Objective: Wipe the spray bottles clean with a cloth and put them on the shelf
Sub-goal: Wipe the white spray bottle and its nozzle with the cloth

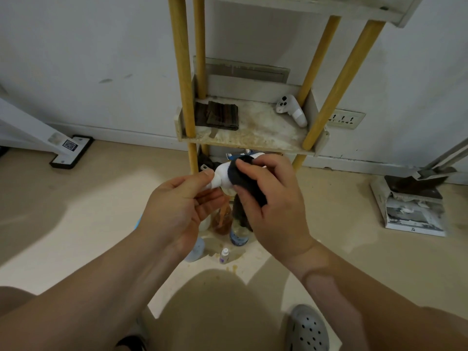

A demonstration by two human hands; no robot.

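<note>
- Pinching the white end of the spray bottle (222, 176), the left hand (177, 206) sits at its 9 o'clock, thumb and fingers curled.
- The right hand (274, 201), at 3 o'clock, grips a dark cloth (244, 179) wrapped against the bottle.
- The bottle hangs between both hands, with the shelf (253, 141) at 12 o'clock, just beyond.

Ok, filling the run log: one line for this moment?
step: wiping | left hand: pinches end of white bottle | right hand: holds dark cloth round it | shelf: bottle not yet placed
</note>
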